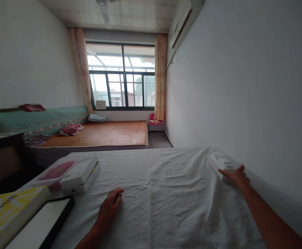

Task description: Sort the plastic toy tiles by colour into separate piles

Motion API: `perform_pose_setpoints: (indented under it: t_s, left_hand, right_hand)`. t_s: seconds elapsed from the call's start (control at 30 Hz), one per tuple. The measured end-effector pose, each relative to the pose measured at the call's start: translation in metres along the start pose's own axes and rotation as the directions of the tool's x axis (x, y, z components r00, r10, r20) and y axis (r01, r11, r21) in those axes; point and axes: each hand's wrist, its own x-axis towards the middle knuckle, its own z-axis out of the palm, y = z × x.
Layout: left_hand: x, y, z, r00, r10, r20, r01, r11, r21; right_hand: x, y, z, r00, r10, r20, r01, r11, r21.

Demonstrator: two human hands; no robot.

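White cloth (171,221) drapes the surface (177,166) in the head view. At its far right, beside the wall (244,90), lies a white stacked item (220,159); the right hand (237,176) is at its near end, thumb spread apart (whether the fingers clamp it, I cannot tell). The left hand (111,201), fingers loosely curled around nothing, is near a white box (79,173). A hard sideways push could knock the item against the wall; snagged wrinkles could drag the cloth.

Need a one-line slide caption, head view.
Right hand at a white object near the wall, left hand empty over the white cloth.
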Motion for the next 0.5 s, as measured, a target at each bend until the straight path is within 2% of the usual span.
perform_pose_setpoints:
  t_s: [0.07,0.13,0.3,0.4,0.5]
  left_hand:
    - [0.000,0.001,0.000,1.000,0.004,-0.004,-0.004,1.000,0.011]
    - [-0.001,0.001,0.000,1.000,0.008,-0.010,-0.007,1.000,0.012]
    - [-0.007,0.004,0.000,1.000,0.007,-0.024,-0.008,0.999,-0.031]
    - [-0.010,0.008,0.000,1.000,-0.017,-0.012,0.016,0.998,-0.063]
    - [-0.013,0.015,0.000,0.999,-0.051,-0.012,0.049,0.990,-0.130]
  right_hand:
    - [-0.006,0.005,0.016,0.998,0.052,-0.027,-0.051,0.998,0.030]
    - [-0.011,0.009,0.025,0.994,0.054,-0.095,-0.049,0.997,0.058]
    - [-0.017,0.005,0.029,0.991,-0.020,-0.136,0.030,0.997,0.071]
    - [-0.041,-0.023,0.034,0.981,-0.183,-0.070,0.189,0.979,0.082]
    - [-0.101,-0.077,0.047,0.910,-0.410,0.068,0.396,0.905,0.155]
